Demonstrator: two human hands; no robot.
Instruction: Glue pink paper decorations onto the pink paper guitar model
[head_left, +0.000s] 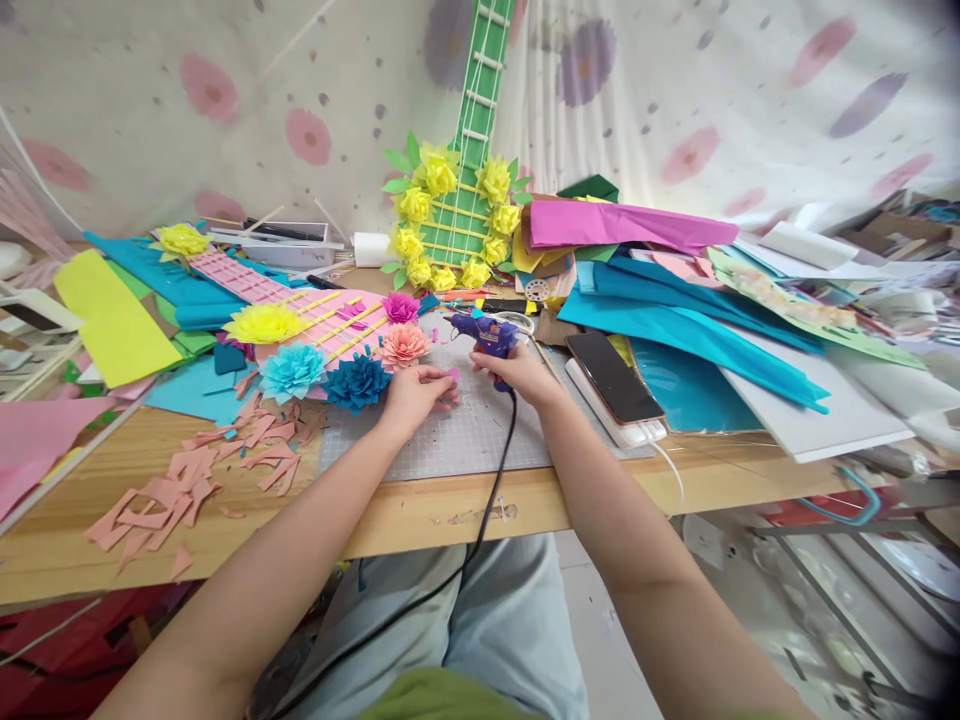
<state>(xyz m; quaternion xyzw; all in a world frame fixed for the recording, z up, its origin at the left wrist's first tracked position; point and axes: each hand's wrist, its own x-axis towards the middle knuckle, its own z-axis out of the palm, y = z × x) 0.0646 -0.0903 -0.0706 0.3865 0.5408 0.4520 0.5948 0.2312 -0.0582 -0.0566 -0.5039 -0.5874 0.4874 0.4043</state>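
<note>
My right hand (521, 372) is wrapped round a blue-purple glue gun (487, 332), its nozzle pointing left above the grey cutting mat (420, 458). A black cord hangs from the gun's handle toward my lap. My left hand (417, 398) pinches a small pink-purple paper piece (453, 374) just left of the gun. Beside that hand lies a pink paper guitar (279, 295) with yellow strips across it. Along its edge sit a dark blue paper flower (357, 382), a light blue one (292, 371), a coral one (403, 346) and a magenta one (401, 307).
A green paper guitar (459, 225) ringed with yellow flowers leans at the back. Pink paper scraps (169, 492) litter the table's left front. A phone (615, 376) rests on a white power strip (600, 405) at right, near blue paper sheets (697, 330).
</note>
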